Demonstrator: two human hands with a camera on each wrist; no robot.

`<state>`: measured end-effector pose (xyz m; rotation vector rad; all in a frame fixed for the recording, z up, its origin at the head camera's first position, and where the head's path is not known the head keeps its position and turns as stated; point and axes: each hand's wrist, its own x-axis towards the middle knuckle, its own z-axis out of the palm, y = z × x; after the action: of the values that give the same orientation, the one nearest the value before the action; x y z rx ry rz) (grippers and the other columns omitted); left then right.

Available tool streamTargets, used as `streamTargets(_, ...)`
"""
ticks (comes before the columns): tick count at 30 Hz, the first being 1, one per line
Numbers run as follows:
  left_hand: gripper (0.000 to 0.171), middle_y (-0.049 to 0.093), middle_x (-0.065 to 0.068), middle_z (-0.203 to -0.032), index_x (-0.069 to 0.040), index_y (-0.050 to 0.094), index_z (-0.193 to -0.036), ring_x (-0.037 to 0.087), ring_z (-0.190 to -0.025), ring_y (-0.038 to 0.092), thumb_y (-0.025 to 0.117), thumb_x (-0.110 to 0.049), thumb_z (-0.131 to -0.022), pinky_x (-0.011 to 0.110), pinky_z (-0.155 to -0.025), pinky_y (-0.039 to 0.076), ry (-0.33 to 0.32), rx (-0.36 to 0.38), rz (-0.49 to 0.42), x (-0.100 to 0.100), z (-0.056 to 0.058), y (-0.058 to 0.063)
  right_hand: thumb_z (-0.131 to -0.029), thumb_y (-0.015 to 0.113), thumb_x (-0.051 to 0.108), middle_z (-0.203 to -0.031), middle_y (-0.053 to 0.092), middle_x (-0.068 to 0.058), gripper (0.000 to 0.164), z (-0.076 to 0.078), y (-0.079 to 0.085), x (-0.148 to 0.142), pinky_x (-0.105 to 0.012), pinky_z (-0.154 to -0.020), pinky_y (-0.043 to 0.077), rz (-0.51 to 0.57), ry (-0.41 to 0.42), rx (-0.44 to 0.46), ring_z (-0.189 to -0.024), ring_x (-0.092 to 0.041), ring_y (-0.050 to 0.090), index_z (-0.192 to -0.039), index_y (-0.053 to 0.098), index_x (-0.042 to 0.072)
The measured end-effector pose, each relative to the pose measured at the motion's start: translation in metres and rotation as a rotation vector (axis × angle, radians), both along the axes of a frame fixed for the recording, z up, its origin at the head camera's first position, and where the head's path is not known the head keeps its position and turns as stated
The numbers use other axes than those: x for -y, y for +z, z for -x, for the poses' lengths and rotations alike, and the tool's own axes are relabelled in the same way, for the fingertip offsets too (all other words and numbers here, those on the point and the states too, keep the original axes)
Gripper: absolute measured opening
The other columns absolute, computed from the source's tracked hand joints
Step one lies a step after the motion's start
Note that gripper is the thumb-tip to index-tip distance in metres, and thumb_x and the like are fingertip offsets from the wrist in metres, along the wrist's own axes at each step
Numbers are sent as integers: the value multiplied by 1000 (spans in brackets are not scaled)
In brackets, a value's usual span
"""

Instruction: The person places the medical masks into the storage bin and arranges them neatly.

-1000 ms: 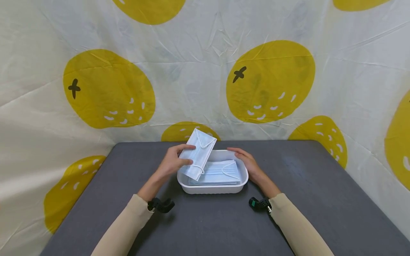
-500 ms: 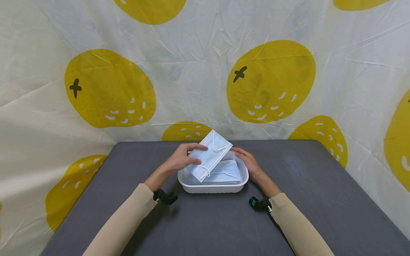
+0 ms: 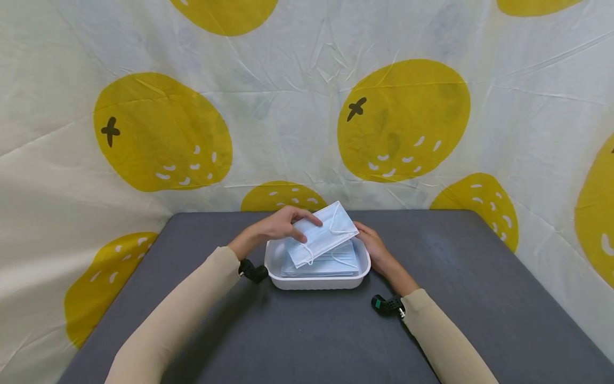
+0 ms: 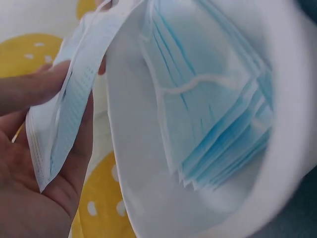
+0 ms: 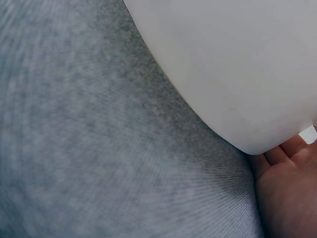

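On the grey table [image 3: 307, 330] stands a white tray [image 3: 318, 281] with a stack of blue masks [image 3: 331, 262] already lying flat inside. One mask [image 3: 322, 239] is not yet down: the left hand [image 3: 275, 226] pinches it, tilted, just above the stack. It looks thin, pleated and limp, its ear loops dangling. The right hand [image 3: 375, 246] steadies the tray's far side, fingers against its wall. Behind hangs an orange-print cloth [image 3: 403, 122].

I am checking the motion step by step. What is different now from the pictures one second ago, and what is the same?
The left hand, gripping one face mask, has moved right and away from the person, tipping the mask from nearly upright to flatter over the white tray. Nothing was taken or released. The right hand stays at the tray's right side, and the mask stack lies in the tray as before.
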<state>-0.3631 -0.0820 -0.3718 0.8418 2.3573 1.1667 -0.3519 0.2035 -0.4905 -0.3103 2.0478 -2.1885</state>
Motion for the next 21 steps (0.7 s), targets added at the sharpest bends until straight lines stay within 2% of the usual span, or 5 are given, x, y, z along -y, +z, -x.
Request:
streamTargets(4,49,66,6,-142,-12,73,-129,23,-130,56,75,4,-83,42,-115,45,-82,28,46,-3,6,5,-111,44,19,-120,67,13,41,1,-1,0,-17,-96,50,2,1,0,-115,-2,60,-144,55,-3)
streamTargets(8,50,67,6,-139,-10,73,-129,21,-131,56,73,6,-82,39,-114,45,-149,63,65,-5,12,9,-110,45,17,-123,66,9,41,2,-1,-1,-17,-96,50,-3,7,0,-114,-2,60,-144,54,-4)
streamTargets(13,49,69,6,-137,-8,73,-129,19,-128,56,71,9,-83,31,-106,49,-214,125,84,-9,22,8,-109,44,15,-133,63,0,43,2,1,0,-15,-98,48,-19,-7,22,-117,0,57,-147,51,-4)
streamTargets(17,49,66,4,-141,-10,73,-129,18,-130,54,68,11,-85,28,-100,51,-257,203,142,-13,26,8,-109,44,15,-147,59,-9,42,1,3,1,-15,-100,47,-73,6,19,-123,-2,56,-148,54,3)
streamTargets(21,48,63,-1,-145,-16,74,-128,17,-132,51,69,9,-87,29,-102,50,-276,216,214,-18,27,8,-108,44,14,-152,56,-11,42,1,5,1,-16,-99,48,-111,2,14,-125,-4,57,-146,59,10)
